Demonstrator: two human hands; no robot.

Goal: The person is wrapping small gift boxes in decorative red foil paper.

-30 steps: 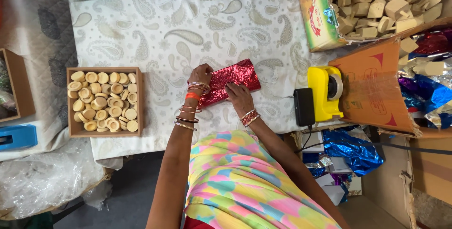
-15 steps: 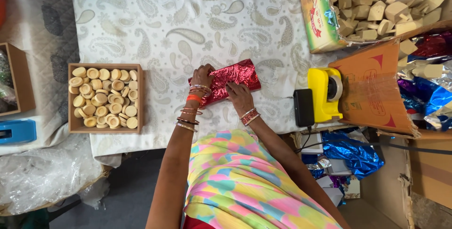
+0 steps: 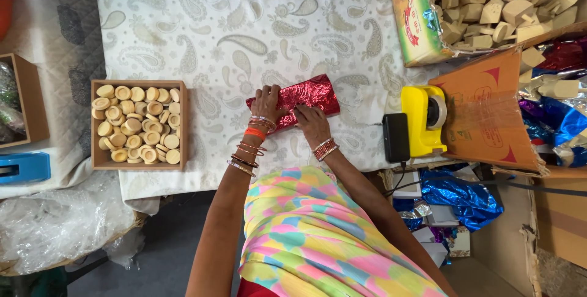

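Note:
A small package wrapped in shiny red foil [image 3: 302,96] lies on the paisley tablecloth [image 3: 244,34] near the table's front edge. My left hand [image 3: 266,102] presses on its left end, fingers curled over the foil. My right hand [image 3: 310,120] rests against the package's near side, fingers pinching the foil edge. Both wrists carry several bangles. The foil's near left corner is hidden under my hands.
A wooden box of round wooden discs [image 3: 138,124] sits to the left. A yellow tape dispenser [image 3: 423,120] and a black device [image 3: 395,137] stand to the right. A carton of wooden pieces [image 3: 489,3], an orange cardboard flap [image 3: 489,113], blue foil [image 3: 465,196] and a blue dispenser [image 3: 24,167] surround the table.
My hands stay on the red package; the fingers have shifted only slightly along the foil. The package has not moved.

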